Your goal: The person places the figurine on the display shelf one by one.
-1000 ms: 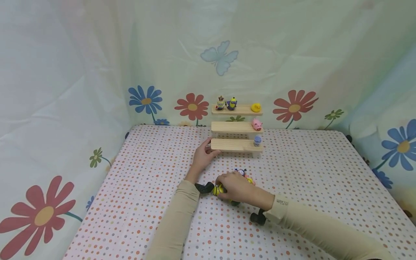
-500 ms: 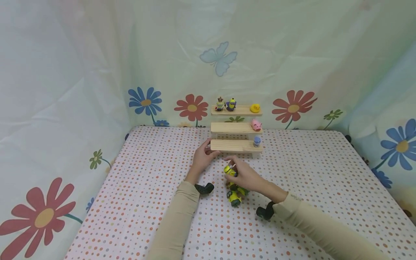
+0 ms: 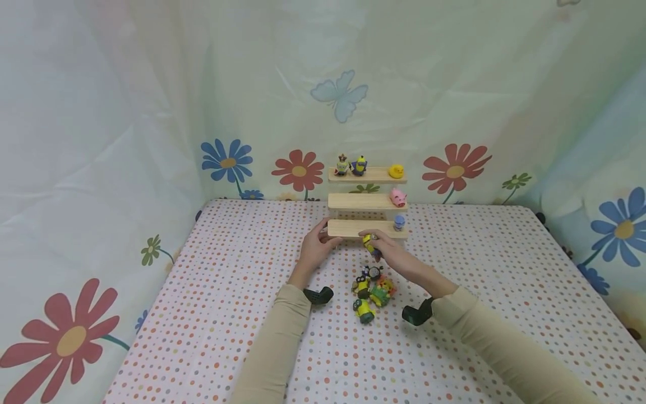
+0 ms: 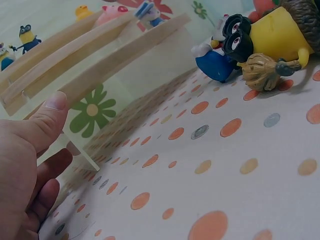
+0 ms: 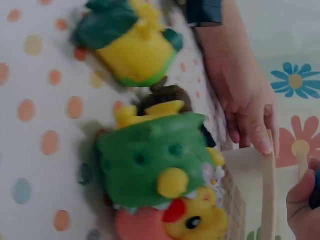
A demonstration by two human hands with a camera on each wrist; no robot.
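Note:
A three-tier wooden display shelf (image 3: 353, 227) stands toward the back of the table. My left hand (image 3: 314, 249) steadies the left end of its lowest board, thumb (image 4: 49, 107) at the front edge and other fingers curled below. Pinched in my right hand (image 3: 401, 261) is a yellow minion figurine (image 3: 370, 242), close in front of that same board. Only part of the right hand shows at the edge of the right wrist view. Nearer me lies a cluster of figurines, among them a goggled minion (image 3: 362, 286) and a green one (image 5: 150, 155) with a yellow face.
On the top board are a crowned minion (image 3: 342, 166), a caped minion (image 3: 359, 166) and a yellow duck (image 3: 396, 171). A pink pig (image 3: 397, 197) sits on the middle board, a blue-capped figurine (image 3: 399, 223) on the lowest. A flowered curtain (image 3: 252, 84) hangs behind.
My right hand has picked the minion figurine out of the cluster and carried it forward and right to the lowest board, uncovering the other figurines. The left hand stays at the shelf's end.

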